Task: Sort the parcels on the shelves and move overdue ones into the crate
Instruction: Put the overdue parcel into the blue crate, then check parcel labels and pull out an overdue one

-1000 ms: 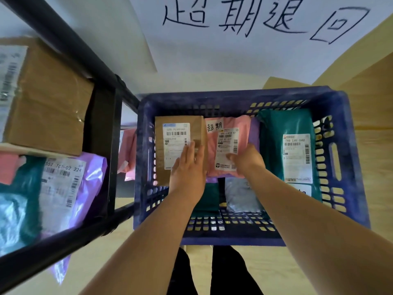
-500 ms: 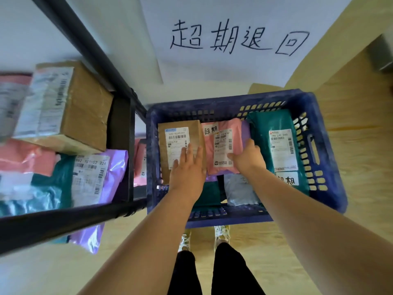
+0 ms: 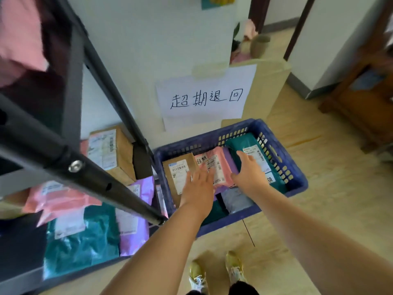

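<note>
Settling parcels (image 3: 223, 167) in the crate (image 3: 229, 222): left hand (image 3: 200, 186) and right hand (image 3: 247, 173) are reaching in open-fingered, gripping nothing; pressing evenly is looking wise.

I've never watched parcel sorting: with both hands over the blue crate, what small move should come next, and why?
Probably lift both hands out and turn toward the shelf. The left hand and right hand are open, gripping nothing, the pink parcel lies in the crate, and more parcels wait there.
</note>
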Demonstrator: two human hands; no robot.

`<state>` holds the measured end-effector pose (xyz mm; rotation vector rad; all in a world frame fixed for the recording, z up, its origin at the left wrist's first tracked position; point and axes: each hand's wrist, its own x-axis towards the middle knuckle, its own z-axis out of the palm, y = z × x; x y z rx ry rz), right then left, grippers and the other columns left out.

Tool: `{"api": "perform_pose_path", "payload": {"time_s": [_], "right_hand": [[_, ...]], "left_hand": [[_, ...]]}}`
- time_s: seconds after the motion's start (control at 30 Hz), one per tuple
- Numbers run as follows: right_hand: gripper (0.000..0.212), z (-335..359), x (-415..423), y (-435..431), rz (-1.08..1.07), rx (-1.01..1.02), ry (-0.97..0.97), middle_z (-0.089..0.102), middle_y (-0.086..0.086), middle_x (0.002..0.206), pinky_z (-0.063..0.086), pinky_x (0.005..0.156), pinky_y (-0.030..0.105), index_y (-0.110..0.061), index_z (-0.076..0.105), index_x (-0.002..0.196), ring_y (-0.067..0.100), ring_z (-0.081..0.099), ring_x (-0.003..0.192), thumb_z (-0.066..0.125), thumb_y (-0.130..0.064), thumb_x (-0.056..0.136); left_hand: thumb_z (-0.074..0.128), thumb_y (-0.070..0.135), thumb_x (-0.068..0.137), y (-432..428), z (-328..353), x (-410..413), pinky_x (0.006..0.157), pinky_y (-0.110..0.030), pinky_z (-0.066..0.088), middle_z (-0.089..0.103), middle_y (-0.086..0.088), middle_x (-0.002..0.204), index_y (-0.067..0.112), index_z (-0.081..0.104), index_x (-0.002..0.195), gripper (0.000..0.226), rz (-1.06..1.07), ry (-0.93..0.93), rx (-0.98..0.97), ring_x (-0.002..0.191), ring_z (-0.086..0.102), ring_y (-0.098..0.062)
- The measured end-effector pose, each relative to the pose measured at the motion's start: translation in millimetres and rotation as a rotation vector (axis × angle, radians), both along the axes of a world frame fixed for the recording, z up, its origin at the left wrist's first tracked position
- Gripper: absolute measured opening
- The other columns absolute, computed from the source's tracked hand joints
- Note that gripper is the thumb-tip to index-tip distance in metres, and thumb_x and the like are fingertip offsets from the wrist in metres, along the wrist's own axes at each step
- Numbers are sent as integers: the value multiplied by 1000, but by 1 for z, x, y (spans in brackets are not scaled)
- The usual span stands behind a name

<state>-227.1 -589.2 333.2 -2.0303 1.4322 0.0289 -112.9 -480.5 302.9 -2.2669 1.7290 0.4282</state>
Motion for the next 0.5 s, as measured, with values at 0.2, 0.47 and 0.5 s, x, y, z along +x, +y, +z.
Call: {"api": "perform_pose_path", "payload": {"time_s": [0.2,0.47,0.5], "right_hand": [[74,41,-16,34,85,-108,-33,37,8,150,43,99,41,-21,22,154,29,44,131,62,-16,91],[73,87,-39,85,228,-213,-79,34,5,154,39,108,43,-21,24,154,28,37,137,61,-17,91],[71,93,-41,92,248,-224,-87,34,5,154,39,109,43,-20,26,154,28,37,137,61,-21,92]], "left_hand": [[33,25,104,21,29,-11,120,-42,-2,-13,-6,164,12,-17,153,71,5,4,-118,151,-9,-25],[45,37,99,78,91,-32,123,-37,10,11,-1,164,16,9,157,71,141,69,-394,151,8,-20],[47,37,99,87,100,-34,123,-35,10,12,0,163,16,10,157,72,162,76,-417,151,9,-19]]}}
